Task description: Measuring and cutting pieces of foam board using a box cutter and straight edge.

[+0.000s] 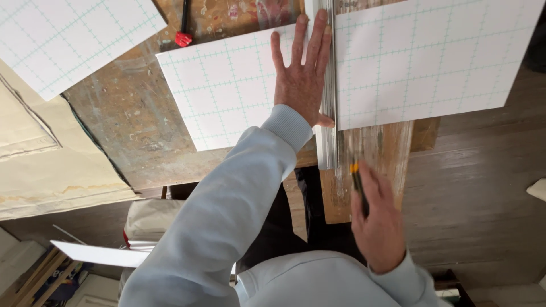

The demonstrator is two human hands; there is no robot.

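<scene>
Two hands – left hand (pixel 301 85) flat on ruler (pixel 328 85), right hand (pixel 378 227) gripping knife (pixel 357 185)

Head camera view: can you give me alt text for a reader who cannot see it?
The left hand presses a metal straightedge flat onto a white gridded sheet on a worn wooden workbench. The right hand holds a yellow-tipped utility knife just past the sheet's near edge.

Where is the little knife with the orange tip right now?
In the head view, the knife is in the right hand, low and right of centre, just below the near end of the metal ruler that the left hand presses flat.
</scene>
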